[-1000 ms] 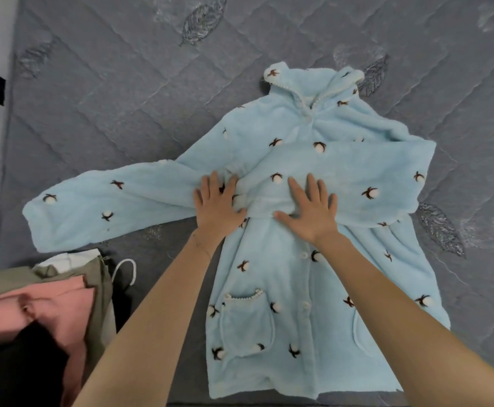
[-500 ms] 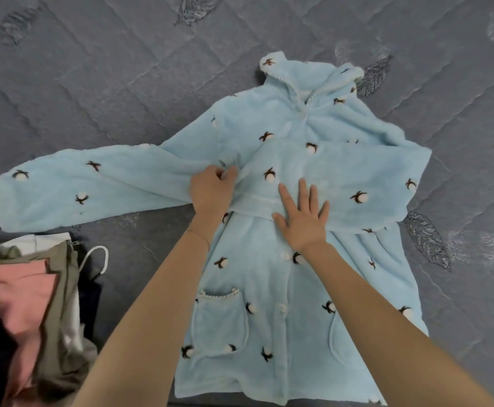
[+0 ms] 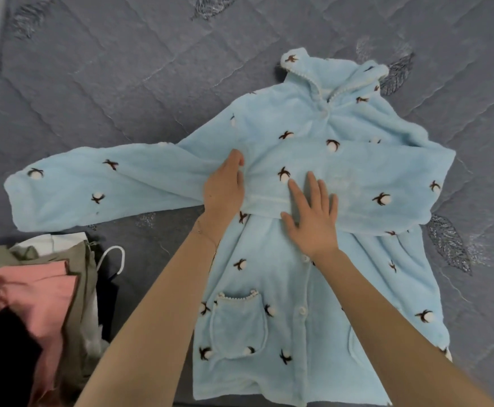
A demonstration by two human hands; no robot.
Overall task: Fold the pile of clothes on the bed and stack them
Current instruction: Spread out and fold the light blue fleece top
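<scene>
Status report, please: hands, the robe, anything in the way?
Left hand grips robe at base of spread sleeve. Right hand flat on folded sleeve. Pile near spread sleeve, not on it.

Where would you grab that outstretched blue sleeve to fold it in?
Pinch the cuff, coming from the left. The sleeve lies flat on the mattress with that end free, while the left hand holds its shoulder end.

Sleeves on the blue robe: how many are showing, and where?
2. The spread sleeve lies out to the left on the mattress. The folded sleeve crosses the chest of the fleece robe, under the flat right hand.
</scene>
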